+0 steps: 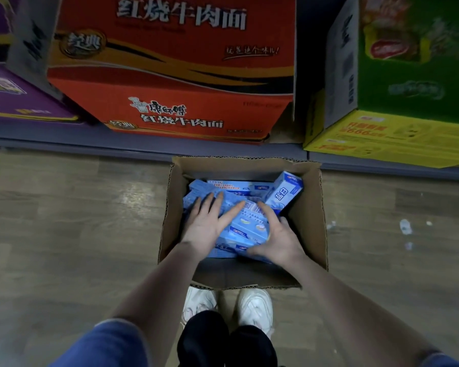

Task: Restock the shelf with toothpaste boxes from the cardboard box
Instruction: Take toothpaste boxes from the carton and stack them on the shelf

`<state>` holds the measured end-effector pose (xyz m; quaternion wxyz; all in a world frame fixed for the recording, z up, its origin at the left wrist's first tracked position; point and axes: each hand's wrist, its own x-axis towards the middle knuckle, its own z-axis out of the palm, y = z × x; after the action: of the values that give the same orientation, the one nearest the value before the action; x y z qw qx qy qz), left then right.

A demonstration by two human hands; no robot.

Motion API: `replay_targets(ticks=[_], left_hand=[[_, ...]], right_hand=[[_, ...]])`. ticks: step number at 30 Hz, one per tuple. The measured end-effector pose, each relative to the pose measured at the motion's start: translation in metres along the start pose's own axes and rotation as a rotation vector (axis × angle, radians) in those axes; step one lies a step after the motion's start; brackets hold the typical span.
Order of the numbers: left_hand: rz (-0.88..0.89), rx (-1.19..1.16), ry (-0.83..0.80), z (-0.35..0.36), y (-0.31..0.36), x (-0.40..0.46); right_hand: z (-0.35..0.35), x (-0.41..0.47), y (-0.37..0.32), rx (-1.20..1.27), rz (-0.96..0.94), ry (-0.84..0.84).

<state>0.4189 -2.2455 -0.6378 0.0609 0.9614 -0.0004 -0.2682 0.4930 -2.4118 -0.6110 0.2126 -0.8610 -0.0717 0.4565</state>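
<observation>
Inside the cardboard box (309, 207), left hand (206, 223) lies flat on toothpaste boxes (249, 223); right hand (278, 241) grips them. Step: pickup. Next: lift toward shelf.

Looks like shop aisle, grocery or small supermarket. Low grey shelf (143, 144) runs along wood-look floor (64, 221), stacked with bulk retail cartons: red instant noodle case (175, 75) in middle, purple carton (16, 102) left of it, green-yellow carton (398, 102) right of it. Open cardboard box (310, 221) of blue toothpaste boxes (249, 226) sits on floor just in front of shelf.
</observation>
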Motion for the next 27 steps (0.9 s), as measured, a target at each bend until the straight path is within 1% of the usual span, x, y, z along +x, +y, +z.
replay_targets(ticks=[5, 8, 12, 14, 17, 22, 27], left_hand=[[0.028, -0.008, 0.016, 0.000, 0.002, -0.006], [0.058, -0.044, 0.114, -0.001, -0.004, -0.005], [0.031, -0.093, 0.064, -0.021, 0.001, -0.012], [0.001, -0.083, 0.090, -0.032, 0.004, -0.019], [-0.002, -0.097, 0.124, -0.050, 0.009, -0.031], [0.026, -0.033, 0.300, -0.085, 0.010, -0.054], [0.025, -0.011, 0.361, -0.134, 0.007, -0.089]], right_hand=[[-0.001, -0.004, 0.001, 0.075, -0.006, 0.007], [-0.003, -0.008, 0.003, 0.220, 0.001, 0.054], [-0.011, -0.019, 0.000, 0.392, 0.024, 0.056], [-0.019, -0.026, -0.004, 0.410, 0.023, 0.039], [-0.033, -0.039, -0.009, 0.374, 0.020, 0.027], [-0.061, -0.069, -0.026, 0.336, -0.006, -0.008], [-0.088, -0.105, -0.059, 0.370, -0.058, -0.028]])
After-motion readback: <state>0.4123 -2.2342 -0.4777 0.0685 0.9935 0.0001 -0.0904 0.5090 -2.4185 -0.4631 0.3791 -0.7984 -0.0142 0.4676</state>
